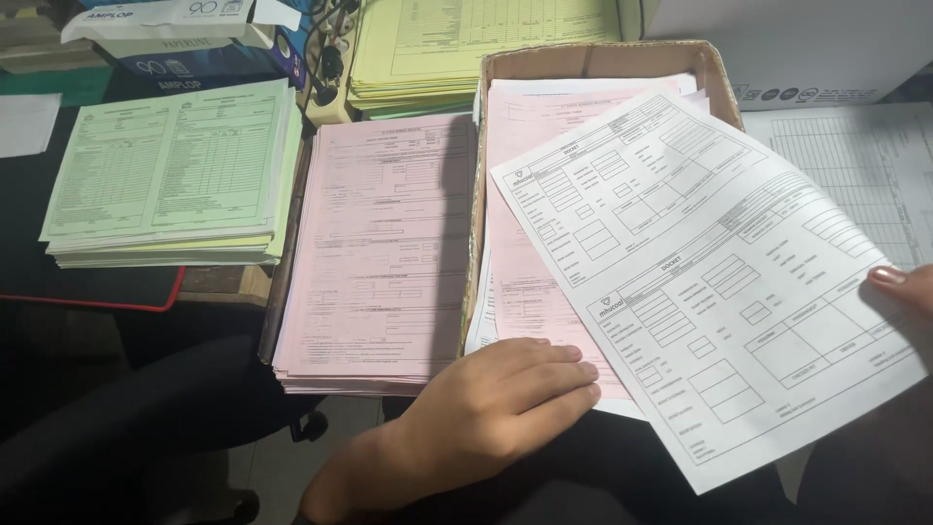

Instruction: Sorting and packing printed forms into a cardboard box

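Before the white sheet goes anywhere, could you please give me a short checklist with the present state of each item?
1. Right hand grips the white form at its edge: ok.
2. Left hand rests flat on the pink sheets in the cardboard box: ok.
3. White form free of creases: ok.
4. Pink pile beside the box squared up: ok.
5. Green pile neatly stacked: ok.
6. How many sheets the right hand holds: cannot tell.

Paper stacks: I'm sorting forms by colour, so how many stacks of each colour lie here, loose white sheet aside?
Green stack: 1
Yellow stack: 1
Pink stacks: 2, one beside the box, one inside it
Total: 4
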